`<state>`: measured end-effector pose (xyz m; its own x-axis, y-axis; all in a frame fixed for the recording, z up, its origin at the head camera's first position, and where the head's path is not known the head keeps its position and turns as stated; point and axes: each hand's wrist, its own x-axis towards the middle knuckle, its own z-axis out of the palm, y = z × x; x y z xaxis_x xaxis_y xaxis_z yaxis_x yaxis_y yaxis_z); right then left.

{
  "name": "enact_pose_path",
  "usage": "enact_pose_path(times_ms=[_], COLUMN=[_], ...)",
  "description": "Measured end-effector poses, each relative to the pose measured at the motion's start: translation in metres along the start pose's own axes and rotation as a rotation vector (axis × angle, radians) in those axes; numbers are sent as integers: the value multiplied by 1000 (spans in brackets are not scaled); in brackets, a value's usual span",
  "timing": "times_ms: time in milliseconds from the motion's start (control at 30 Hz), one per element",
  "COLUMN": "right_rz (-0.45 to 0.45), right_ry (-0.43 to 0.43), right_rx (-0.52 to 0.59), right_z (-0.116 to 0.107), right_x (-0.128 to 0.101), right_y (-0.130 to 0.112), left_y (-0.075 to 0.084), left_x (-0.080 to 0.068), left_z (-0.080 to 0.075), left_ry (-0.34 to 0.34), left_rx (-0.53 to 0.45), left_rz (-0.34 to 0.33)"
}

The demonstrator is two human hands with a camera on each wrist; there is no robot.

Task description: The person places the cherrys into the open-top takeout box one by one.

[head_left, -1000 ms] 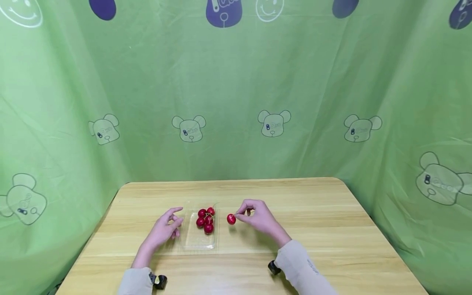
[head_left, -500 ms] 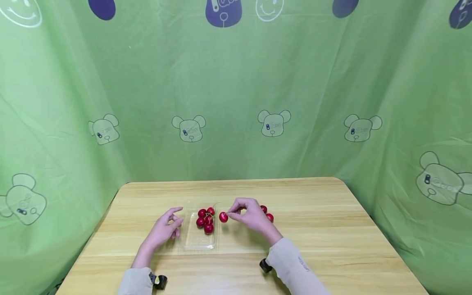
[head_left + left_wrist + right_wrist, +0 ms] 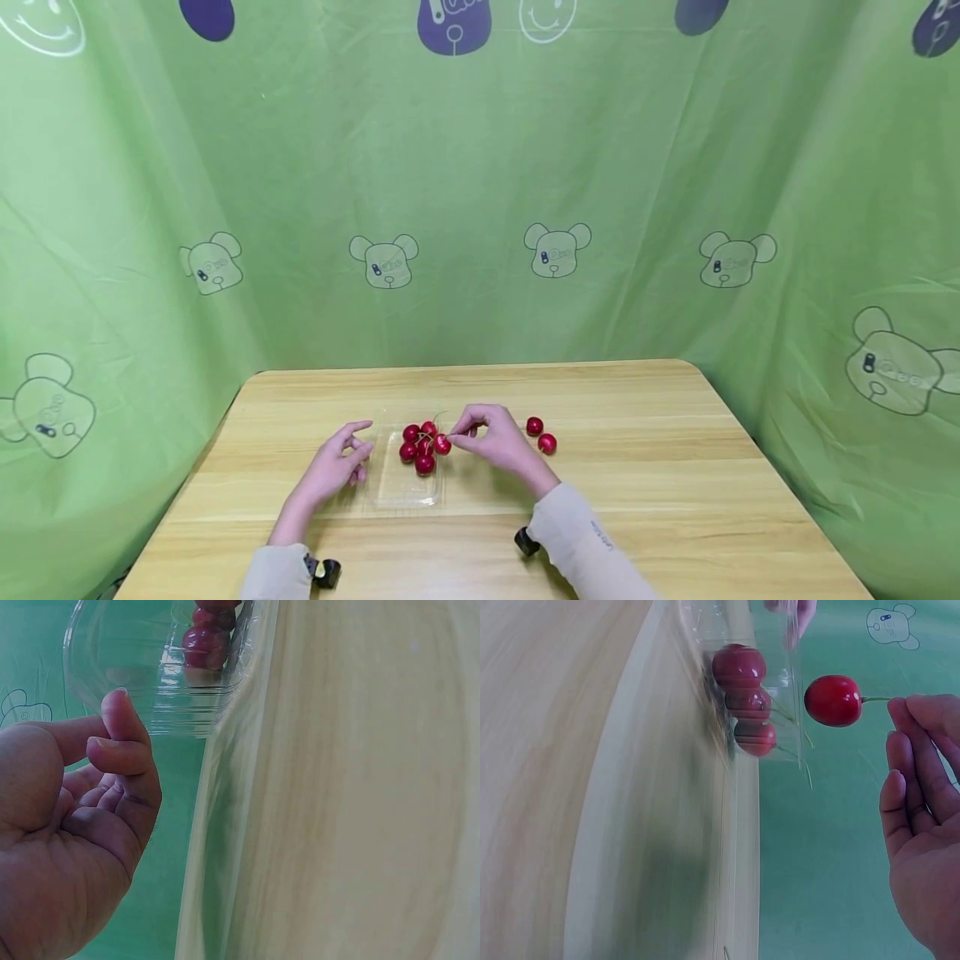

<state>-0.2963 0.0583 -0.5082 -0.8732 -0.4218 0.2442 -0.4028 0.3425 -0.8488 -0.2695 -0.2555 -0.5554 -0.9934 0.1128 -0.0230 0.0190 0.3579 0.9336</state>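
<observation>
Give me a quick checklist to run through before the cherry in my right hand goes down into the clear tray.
1. Grip: right hand pinches the held cherry by its stem: ok.
2. Position: held cherry sits at the right edge of the clear tray, whether fully over it: cannot tell.
3. Room: four cherries in the tray fill the far end, the near end is bare: ok.
4. Tray steadied: left hand is beside the tray, contact: cannot tell.
5. Remaining: two loose cherries lie on the table, within likely reach: ok.
</observation>
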Motion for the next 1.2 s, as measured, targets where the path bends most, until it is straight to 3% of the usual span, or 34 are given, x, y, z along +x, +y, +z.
enact_pose_path(times_ms=[433, 1200], right_rz=[-12, -1], right_ry=[-19, -41], right_rx=[-4, 22], right_z=[14, 42], right_x=[6, 12], right_y=[-2, -4], left_y=[1, -1], left_x=[-1, -1], left_z=[-1, 1], left_ry=[-7, -11], left_rx=[15, -2], left_rz=[38, 22])
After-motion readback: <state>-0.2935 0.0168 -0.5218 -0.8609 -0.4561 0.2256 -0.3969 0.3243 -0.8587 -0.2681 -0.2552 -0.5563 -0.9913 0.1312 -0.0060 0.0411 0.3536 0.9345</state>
